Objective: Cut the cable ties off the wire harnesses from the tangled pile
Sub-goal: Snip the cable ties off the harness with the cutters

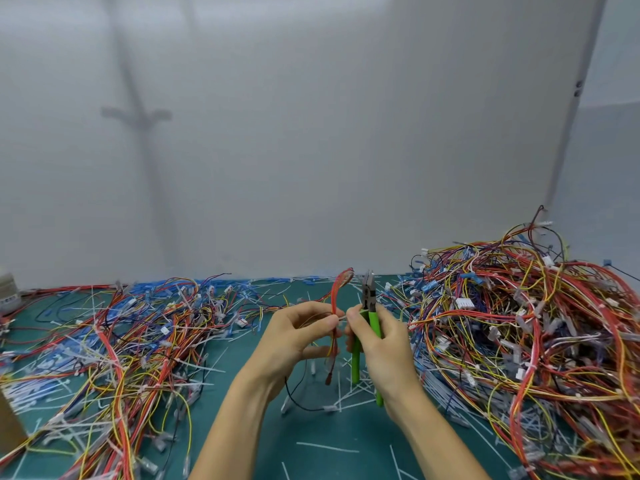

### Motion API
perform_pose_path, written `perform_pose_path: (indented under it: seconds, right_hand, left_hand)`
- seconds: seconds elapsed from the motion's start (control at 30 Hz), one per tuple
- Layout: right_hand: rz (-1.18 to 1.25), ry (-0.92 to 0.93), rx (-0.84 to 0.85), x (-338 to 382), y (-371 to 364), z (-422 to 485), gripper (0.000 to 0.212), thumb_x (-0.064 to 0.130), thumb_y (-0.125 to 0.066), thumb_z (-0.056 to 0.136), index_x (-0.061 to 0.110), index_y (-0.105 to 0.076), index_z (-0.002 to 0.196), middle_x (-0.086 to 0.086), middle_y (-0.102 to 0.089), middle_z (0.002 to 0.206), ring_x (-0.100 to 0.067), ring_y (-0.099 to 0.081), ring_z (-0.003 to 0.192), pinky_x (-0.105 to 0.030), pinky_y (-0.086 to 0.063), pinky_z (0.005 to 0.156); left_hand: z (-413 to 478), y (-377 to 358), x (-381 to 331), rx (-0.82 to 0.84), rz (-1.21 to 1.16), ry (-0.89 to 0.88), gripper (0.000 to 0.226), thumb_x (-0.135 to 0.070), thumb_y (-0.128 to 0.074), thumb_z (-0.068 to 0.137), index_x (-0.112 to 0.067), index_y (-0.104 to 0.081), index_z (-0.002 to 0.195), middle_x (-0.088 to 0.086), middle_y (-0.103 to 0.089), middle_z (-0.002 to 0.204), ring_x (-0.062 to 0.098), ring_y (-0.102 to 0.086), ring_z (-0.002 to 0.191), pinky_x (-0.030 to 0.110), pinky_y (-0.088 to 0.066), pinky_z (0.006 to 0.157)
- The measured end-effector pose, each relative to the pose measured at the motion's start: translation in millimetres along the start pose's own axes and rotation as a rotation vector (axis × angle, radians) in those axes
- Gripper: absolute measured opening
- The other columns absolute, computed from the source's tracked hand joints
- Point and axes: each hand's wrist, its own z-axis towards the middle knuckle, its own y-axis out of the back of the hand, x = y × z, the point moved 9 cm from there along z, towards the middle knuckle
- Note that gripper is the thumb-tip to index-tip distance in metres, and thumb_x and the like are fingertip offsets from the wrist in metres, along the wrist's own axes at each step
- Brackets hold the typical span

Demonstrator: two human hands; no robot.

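My left hand pinches a small harness of red and orange wires, which loops up above my fingers and hangs down below them. My right hand holds green-handled cutters upright, jaws pointing up beside the wire loop. Its thumb and forefinger also pinch a thin white cable tie at the harness, right between both hands. A tall tangled pile of harnesses lies at the right.
A flatter spread of wire harnesses covers the left of the green mat. Cut white tie pieces litter the mat under my hands. A grey wall rises close behind. A cardboard box corner shows at the left edge.
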Motion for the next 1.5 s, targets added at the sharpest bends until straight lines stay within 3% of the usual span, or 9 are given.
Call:
perform_pose_path:
  seconds: [0.13, 0.23, 0.3, 0.47, 0.63, 0.8, 0.97, 1.17, 1.5]
  right_hand:
    - [-0.097, -0.047, 0.063, -7.3, -4.8, -0.5, 0.015, 0.032, -0.066, 0.091, 0.018, -0.069, 0.087, 0.007, -0.067, 0.068, -0.006, -0.06, 0.063, -0.026, -0.053, 0.063]
    - [-0.256, -0.055, 0.137, -10.9, -10.5, -2.4, 0.03, 0.045, -0.064, 0.09, 0.015, -0.068, 0.085, -0.007, -0.068, 0.076, -0.02, -0.061, 0.065, -0.041, -0.053, 0.069]
    - [-0.376, -0.039, 0.184, -13.1, -15.3, -4.4, 0.039, 0.049, -0.06, 0.091, 0.011, -0.067, 0.085, -0.011, -0.069, 0.08, -0.03, -0.063, 0.073, -0.045, -0.052, 0.071]
    - [-0.505, 0.009, 0.226, -11.7, -21.4, -8.6, 0.043, 0.051, -0.048, 0.096, 0.014, -0.065, 0.081, -0.007, -0.068, 0.079, -0.025, -0.063, 0.074, -0.044, -0.051, 0.071]
    - [-0.613, 0.076, 0.245, -7.1, -22.2, -11.1, 0.052, 0.053, -0.039, 0.098, 0.008, -0.065, 0.088, -0.009, -0.067, 0.08, -0.024, -0.06, 0.076, -0.041, -0.046, 0.073]
    - [-0.606, 0.131, 0.206, -1.9, -26.1, -13.2, 0.045, 0.05, -0.04, 0.099, 0.016, -0.063, 0.081, -0.002, -0.064, 0.073, -0.013, -0.059, 0.073, -0.036, -0.045, 0.07]
    - [-0.593, 0.157, 0.17, 0.4, -23.8, -10.7, 0.042, 0.046, -0.043, 0.099, 0.014, -0.065, 0.084, -0.001, -0.066, 0.078, -0.019, -0.063, 0.08, -0.042, -0.048, 0.074]
    - [-0.61, 0.162, 0.165, 2.0, -24.1, -12.1, 0.045, 0.049, -0.042, 0.098, 0.015, -0.063, 0.077, -0.002, -0.063, 0.071, -0.018, -0.058, 0.07, -0.042, -0.046, 0.069]
    - [-0.61, 0.176, 0.161, 2.9, -22.3, -11.1, 0.039, 0.045, -0.045, 0.099, 0.016, -0.063, 0.081, 0.002, -0.061, 0.073, -0.017, -0.056, 0.074, -0.039, -0.044, 0.071]
  left_hand:
    - [1.6, 8.8, -0.5, -0.139, -0.139, -0.018, 0.016, -0.023, -0.075, 0.073, -0.015, -0.076, 0.087, 0.008, -0.073, 0.09, 0.017, -0.069, 0.085, 0.033, -0.059, 0.071]
    - [0.7, 15.2, -4.4, -0.23, -0.233, -0.049, 0.011, -0.019, -0.072, 0.07, -0.019, -0.078, 0.079, 0.005, -0.074, 0.084, 0.013, -0.07, 0.079, 0.026, -0.057, 0.064]
    - [-0.3, 22.4, -5.8, -0.308, -0.288, -0.072, 0.012, -0.017, -0.072, 0.07, -0.014, -0.077, 0.081, 0.007, -0.074, 0.084, 0.013, -0.07, 0.077, 0.025, -0.057, 0.063]
    - [-2.8, 36.7, -2.7, -0.427, -0.318, -0.085, 0.013, -0.007, -0.071, 0.077, -0.005, -0.073, 0.091, 0.012, -0.074, 0.087, 0.018, -0.07, 0.08, 0.029, -0.061, 0.068]
    - [-3.6, 39.3, -3.7, -0.462, -0.403, -0.115, 0.022, -0.012, -0.072, 0.07, -0.005, -0.072, 0.091, 0.004, -0.075, 0.081, 0.011, -0.071, 0.075, 0.025, -0.058, 0.062]
    - [-3.4, 35.1, -2.5, -0.433, -0.354, -0.09, 0.016, -0.007, -0.072, 0.074, -0.005, -0.073, 0.09, 0.006, -0.076, 0.082, 0.015, -0.073, 0.072, 0.025, -0.058, 0.061]
    - [-2.9, 27.5, -2.5, -0.403, -0.308, -0.076, 0.02, -0.015, -0.075, 0.067, -0.011, -0.077, 0.086, 0.009, -0.077, 0.089, 0.015, -0.073, 0.078, 0.025, -0.057, 0.062]
    - [-4.6, 28.0, -3.3, -0.402, -0.348, -0.078, 0.021, -0.015, -0.074, 0.065, -0.01, -0.077, 0.085, 0.011, -0.076, 0.09, 0.02, -0.073, 0.079, 0.027, -0.059, 0.065]
    - [-5.9, 21.8, -6.5, -0.376, -0.309, -0.073, 0.015, -0.017, -0.076, 0.064, -0.02, -0.081, 0.078, 0.007, -0.077, 0.085, 0.013, -0.073, 0.076, 0.022, -0.055, 0.059]
